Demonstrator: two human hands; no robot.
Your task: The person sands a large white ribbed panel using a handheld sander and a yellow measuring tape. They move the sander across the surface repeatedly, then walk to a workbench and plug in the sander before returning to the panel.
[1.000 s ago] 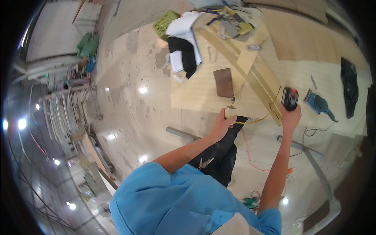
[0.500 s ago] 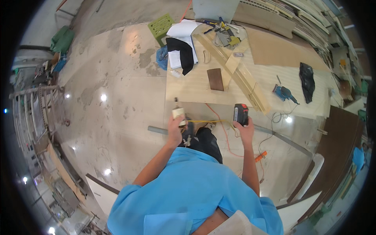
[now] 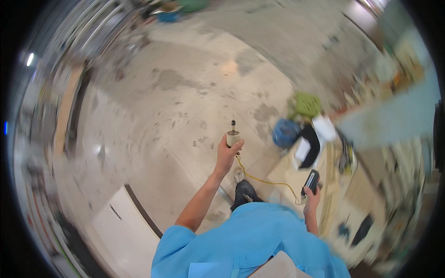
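Observation:
My left hand (image 3: 225, 155) is raised over the floor, its fingers wrapped round a short cream-coloured power tool (image 3: 233, 138) with a narrow dark chuck-like tip pointing away from me. A yellow cord (image 3: 271, 182) trails from the tool's lower end and sags across to my right hand (image 3: 313, 200). That hand, farther right by the table edge, grips a black battery pack (image 3: 311, 180) held upright. How the cord joins the pack is hidden by my fingers.
To the right, a pale work table (image 3: 289, 175) carries a black cloth (image 3: 311, 146), white paper (image 3: 324, 128) and blurred tools. Beside it are a blue plastic bag (image 3: 285, 133) and a green crate (image 3: 307, 104). A white panel (image 3: 123, 231) stands at lower left.
My view and body have turned left, so the table has swung to the right. Both hands still hold the tool and the battery pack; the left one now reaches farther forward.

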